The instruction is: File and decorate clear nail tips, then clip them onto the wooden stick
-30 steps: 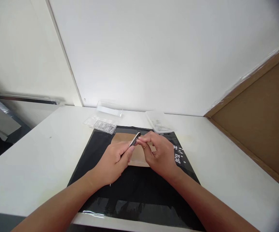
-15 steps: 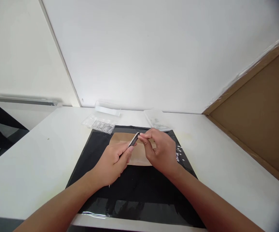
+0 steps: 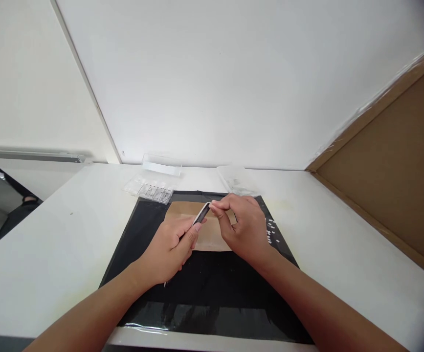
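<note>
Left hand (image 3: 171, 244) curled around a nail file (image 3: 201, 214), angled up over brown paper (image 3: 208, 234). Right hand (image 3: 246, 230) pinches something tiny at the file's tip, can't tell what. Black mat (image 3: 138, 234) on white worktop (image 3: 50, 244); clear boxes (image 3: 149, 188) behind, white wall.

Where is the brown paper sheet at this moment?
In the head view, the brown paper sheet lies on the black mat near its far edge, under both hands, with the clear compartment box beyond it to the left.
</note>
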Motion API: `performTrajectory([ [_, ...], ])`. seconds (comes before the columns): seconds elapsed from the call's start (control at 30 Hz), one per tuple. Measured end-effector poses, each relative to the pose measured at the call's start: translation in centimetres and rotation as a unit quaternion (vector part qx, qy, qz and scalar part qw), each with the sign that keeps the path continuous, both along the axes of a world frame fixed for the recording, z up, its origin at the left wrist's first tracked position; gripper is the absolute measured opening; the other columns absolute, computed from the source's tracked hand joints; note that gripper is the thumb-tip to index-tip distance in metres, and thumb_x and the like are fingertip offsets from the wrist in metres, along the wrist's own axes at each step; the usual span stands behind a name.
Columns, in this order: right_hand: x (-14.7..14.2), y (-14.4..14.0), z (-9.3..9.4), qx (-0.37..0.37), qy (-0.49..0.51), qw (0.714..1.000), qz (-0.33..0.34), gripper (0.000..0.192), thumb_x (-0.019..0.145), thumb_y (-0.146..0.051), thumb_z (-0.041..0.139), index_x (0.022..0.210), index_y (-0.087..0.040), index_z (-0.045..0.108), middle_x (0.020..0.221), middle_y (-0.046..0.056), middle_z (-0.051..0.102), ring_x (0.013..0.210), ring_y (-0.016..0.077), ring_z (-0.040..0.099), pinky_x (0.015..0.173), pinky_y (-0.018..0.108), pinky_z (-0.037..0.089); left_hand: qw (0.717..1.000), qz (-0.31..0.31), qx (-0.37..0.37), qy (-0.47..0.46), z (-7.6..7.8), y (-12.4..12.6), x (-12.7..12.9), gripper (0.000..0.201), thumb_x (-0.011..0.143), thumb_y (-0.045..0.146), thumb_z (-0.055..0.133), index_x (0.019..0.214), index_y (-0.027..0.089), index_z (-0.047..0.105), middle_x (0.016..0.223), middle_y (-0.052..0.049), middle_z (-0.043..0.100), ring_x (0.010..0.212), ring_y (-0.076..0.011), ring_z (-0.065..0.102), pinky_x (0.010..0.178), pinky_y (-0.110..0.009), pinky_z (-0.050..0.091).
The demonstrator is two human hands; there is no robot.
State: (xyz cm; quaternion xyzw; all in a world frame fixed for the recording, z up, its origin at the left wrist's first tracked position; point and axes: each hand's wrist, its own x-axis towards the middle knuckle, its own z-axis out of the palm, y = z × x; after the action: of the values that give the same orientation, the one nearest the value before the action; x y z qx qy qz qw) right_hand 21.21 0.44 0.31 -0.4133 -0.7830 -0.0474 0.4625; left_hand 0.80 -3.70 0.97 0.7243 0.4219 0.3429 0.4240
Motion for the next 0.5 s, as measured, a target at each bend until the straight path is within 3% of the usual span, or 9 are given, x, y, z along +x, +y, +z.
performTrajectory([
  [0.13, -0.15, -0.37, -0.10, -0.012, -0.025, 0.998, 0.055, 0.014, 0.103, -0.026, 0.059, 0.090, -0.022, 0.062, 0.080, -0.002, 0.072, 0.070, 0.0137, 0.065, 0.077, 0.033, 0.040, 1.000, 0.008, -0.004, 0.005, -0.03, 0.09, 0.01, 0.045, 0.109, 0.046, 0.039, 0.074, 0.019, 0.047, 0.052, 0.008, 0.047, 0.039, -0.0074, 0.045, 0.046, -0.021, 0.041],
  [0.33, -0.03, -0.26, -0.16, -0.007, -0.010, 1.000, -0.006, 0.019, 0.103, -0.029, 0.058, 0.086, -0.022, 0.060, 0.072, -0.002, 0.066, 0.066, 0.0146, 0.060, 0.077, 0.033, 0.040, 1.000, 0.008, -0.013, -0.001, -0.09, 0.06, 0.10, 0.040, 0.109, 0.048, 0.040, 0.086, 0.019, 0.057, 0.055, 0.008, 0.047, 0.040, -0.0081, 0.046, 0.045, -0.020, 0.042],
  [0.5, -0.36, -0.57, -0.17, -0.016, -0.034, 0.998, 0.044, 0.016, 0.104, -0.025, 0.056, 0.089, -0.022, 0.060, 0.076, -0.002, 0.069, 0.066, 0.0139, 0.059, 0.083, 0.036, 0.038, 1.000, 0.015, -0.009, 0.004, -0.06, 0.10, 0.09, 0.046, 0.109, 0.046, 0.039, 0.073, 0.019, 0.047, 0.051, 0.007, 0.047, 0.038, -0.0072, 0.044, 0.046, -0.020, 0.040],
])
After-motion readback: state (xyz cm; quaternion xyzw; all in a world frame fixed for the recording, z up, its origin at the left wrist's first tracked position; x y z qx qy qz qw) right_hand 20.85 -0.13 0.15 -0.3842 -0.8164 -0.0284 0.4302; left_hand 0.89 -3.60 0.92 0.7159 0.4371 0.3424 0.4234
